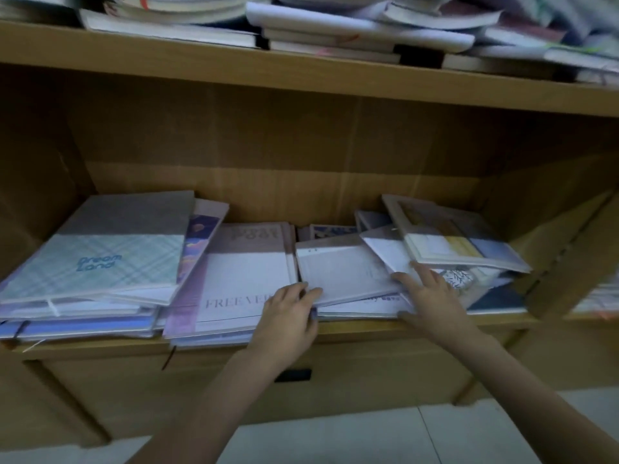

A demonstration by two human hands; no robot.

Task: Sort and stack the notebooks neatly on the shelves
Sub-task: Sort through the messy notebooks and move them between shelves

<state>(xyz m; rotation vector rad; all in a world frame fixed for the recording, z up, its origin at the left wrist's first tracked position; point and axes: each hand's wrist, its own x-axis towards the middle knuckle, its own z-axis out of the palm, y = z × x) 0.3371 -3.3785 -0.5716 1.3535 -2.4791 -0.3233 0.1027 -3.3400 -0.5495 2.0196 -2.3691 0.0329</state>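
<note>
Loose notebooks lie in untidy piles on the lower wooden shelf [335,329]. A pale grey-white notebook [345,269] lies in the middle, held at both front corners. My left hand [289,316] pinches its front left corner, over a white notebook lettered "FREEVER" [241,286]. My right hand [432,296] holds its front right corner, with the fingers on top and the thumb under the pile's edge. On the left, a teal plaid "Dream Land" notebook [100,262] tops a stack. A tilted notebook with yellow and blue panels [459,242] leans on the right pile.
The upper shelf [301,72] carries messy heaps of books and papers [335,25]. A wooden divider [576,256] closes the compartment on the right, with more paper beyond it. Below the shelf is a drawer front with a dark handle slot [294,375], above a pale tiled floor.
</note>
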